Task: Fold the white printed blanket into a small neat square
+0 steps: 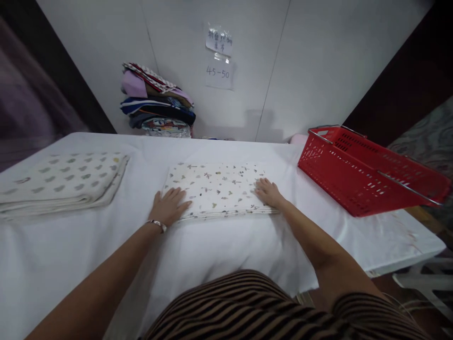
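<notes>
The left hand [169,206] and right hand [269,192], both flat, gripping nothing, should smooth evenly from eight and three o'clock on the folded white printed rectangular cloth [219,190].

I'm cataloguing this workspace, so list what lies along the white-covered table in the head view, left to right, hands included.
Folded cloth with grey motifs → left hand → folded cloth with small scattered prints → right hand → red basket.
</notes>
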A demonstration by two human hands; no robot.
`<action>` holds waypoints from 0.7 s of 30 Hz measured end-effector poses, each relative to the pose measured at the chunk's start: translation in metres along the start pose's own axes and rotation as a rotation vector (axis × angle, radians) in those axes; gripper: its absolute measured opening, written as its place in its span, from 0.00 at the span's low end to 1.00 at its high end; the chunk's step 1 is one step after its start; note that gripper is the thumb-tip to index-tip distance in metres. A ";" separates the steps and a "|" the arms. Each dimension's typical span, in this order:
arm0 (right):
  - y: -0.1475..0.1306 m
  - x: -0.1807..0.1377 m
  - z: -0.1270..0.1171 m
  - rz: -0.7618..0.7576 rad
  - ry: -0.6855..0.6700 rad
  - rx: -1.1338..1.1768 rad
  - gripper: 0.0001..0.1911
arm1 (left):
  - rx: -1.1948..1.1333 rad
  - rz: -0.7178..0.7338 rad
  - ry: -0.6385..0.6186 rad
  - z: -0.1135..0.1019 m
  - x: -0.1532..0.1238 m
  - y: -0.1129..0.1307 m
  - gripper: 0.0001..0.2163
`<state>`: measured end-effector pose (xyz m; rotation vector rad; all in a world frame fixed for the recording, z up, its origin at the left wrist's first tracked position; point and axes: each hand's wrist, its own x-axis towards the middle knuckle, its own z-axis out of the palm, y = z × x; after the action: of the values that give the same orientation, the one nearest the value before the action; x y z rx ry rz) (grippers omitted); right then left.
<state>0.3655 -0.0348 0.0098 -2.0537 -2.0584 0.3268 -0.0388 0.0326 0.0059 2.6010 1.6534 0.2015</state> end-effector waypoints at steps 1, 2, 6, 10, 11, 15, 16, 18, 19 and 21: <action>-0.003 -0.004 0.001 -0.037 0.037 0.026 0.26 | -0.019 0.022 0.049 0.000 -0.004 0.004 0.24; -0.007 -0.008 0.002 -0.096 0.076 0.059 0.26 | -0.043 0.061 0.099 0.000 -0.009 0.009 0.22; -0.031 -0.030 0.014 -0.422 0.151 0.194 0.20 | -0.165 0.350 0.176 0.003 -0.028 0.038 0.19; -0.058 -0.043 0.024 -0.556 0.146 0.192 0.17 | -0.207 0.462 0.166 0.009 -0.029 0.066 0.17; -0.062 -0.044 0.026 -0.558 0.143 0.176 0.18 | -0.207 0.466 0.161 0.011 -0.027 0.070 0.17; -0.070 -0.040 0.031 -0.510 0.133 0.115 0.18 | -0.223 0.448 0.142 0.016 -0.019 0.079 0.13; -0.071 -0.039 0.032 -0.492 0.132 0.105 0.18 | -0.227 0.441 0.135 0.017 -0.018 0.080 0.12; -0.072 -0.036 0.034 -0.467 0.129 0.093 0.17 | -0.222 0.427 0.124 0.018 -0.017 0.082 0.12; -0.072 -0.035 0.035 -0.460 0.131 0.091 0.17 | -0.214 0.420 0.121 0.018 -0.017 0.082 0.12; -0.075 -0.034 0.036 -0.461 0.139 0.096 0.16 | -0.195 0.405 0.119 0.018 -0.018 0.083 0.12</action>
<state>0.2837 -0.0690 -0.0013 -1.4438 -2.2924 0.1899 0.0312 -0.0185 -0.0039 2.7809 1.0489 0.5144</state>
